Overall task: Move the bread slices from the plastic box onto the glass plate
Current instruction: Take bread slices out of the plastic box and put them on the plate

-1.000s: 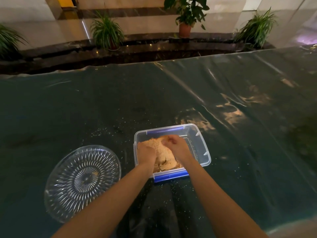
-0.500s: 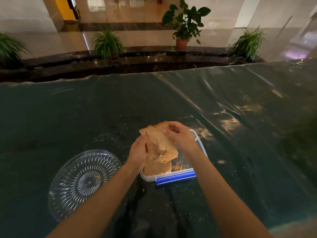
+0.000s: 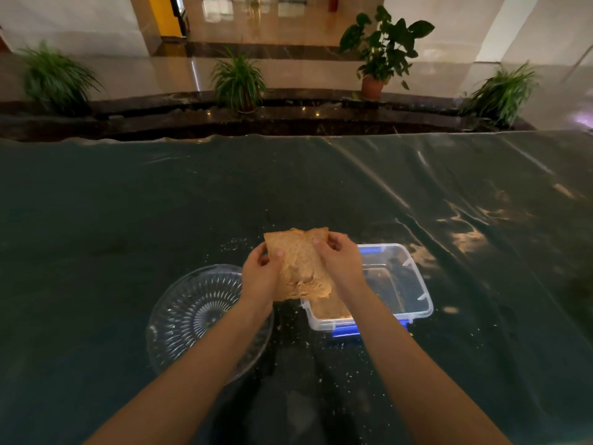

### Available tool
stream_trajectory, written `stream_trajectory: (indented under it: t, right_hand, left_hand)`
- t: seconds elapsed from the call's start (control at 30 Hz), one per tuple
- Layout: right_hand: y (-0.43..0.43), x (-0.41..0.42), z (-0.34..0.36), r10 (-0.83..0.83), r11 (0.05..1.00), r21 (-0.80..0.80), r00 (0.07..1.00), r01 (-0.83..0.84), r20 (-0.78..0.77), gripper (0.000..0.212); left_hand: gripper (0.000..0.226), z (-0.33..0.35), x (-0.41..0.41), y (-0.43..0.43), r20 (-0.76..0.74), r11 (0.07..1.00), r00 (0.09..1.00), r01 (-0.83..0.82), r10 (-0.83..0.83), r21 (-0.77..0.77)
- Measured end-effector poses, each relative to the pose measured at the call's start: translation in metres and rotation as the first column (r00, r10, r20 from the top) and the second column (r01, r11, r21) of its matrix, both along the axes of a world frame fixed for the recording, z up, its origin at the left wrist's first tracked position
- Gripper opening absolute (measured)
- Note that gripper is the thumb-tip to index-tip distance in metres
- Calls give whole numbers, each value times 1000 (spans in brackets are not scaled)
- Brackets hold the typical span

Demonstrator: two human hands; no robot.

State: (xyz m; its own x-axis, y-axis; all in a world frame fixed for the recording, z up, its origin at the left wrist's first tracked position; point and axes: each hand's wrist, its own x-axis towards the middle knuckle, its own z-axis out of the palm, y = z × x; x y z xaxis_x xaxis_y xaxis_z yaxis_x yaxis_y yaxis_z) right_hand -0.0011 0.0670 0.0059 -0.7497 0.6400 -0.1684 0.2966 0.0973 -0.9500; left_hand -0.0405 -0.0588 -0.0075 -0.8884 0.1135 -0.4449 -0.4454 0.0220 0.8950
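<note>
Bread slices (image 3: 300, 268) up in the air, pinched between both hands!

The left hand (image 3: 261, 274) and right hand (image 3: 340, 261) clamp thumbs over the stack's top corners; more bread (image 3: 330, 308) lies below the right fingers in the plastic box (image 3: 414, 284). Best swing left, keep it level, and lower onto the glass plate (image 3: 192, 313) under the left wrist.

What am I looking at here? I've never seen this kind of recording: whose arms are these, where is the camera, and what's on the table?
There is no machine: a person wears one camera on the head, looking down at their own arms. The left hand and right hand together hold bread slices in the air. On the dark covered table lie a glass plate, with no bread on it, and to its right a clear plastic box with more bread inside. Potted plants stand beyond the table.
</note>
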Motion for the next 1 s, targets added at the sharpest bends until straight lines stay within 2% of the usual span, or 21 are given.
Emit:
stream_trajectory:
  t: [0.1,0.23,0.33,0.47,0.53,0.6,0.7,0.83,0.93,1.0]
  right_hand:
    - [-31,-13,-14,70,997,-47,996,-67,54,20]
    - [-73,-32,-41,166,983,-113,966,-146,196,24]
    - [-98,-47,-61,201,977,-135,936,-168,288,23]
    - [-121,-64,-82,232,972,-133,896,-196,378,20]
    - [-128,-71,-89,235,971,-129,888,-200,395,17]
    - [-133,-77,-96,241,970,-118,882,-211,404,25]
    - [-139,-83,-100,299,951,-66,850,-301,435,38]
    - [-144,-87,-109,380,864,87,755,-496,535,54]
    - [-144,-88,-115,403,811,113,689,-573,603,60]
    - [-145,-88,-116,404,805,112,678,-582,614,62]
  left_hand:
    - [42,-10,-7,-36,-20,997,999,-47,46,-58]
    - [41,-29,-14,-80,59,988,990,-118,124,-98]
    - [38,-42,-20,-105,53,973,986,-144,155,-178]
    - [35,-57,-34,-125,18,921,995,-84,98,-380]
    - [37,-64,-41,-130,39,899,995,-67,94,-434]
    - [35,-69,-48,-132,42,867,995,-55,87,-495]
    - [33,-72,-55,-133,36,788,998,64,-53,-612]
    - [43,-76,-55,-136,48,759,987,148,-152,-634]
    - [52,-80,-53,-141,76,736,976,203,-202,-645]
    - [53,-81,-53,-144,74,721,971,220,-229,-657]
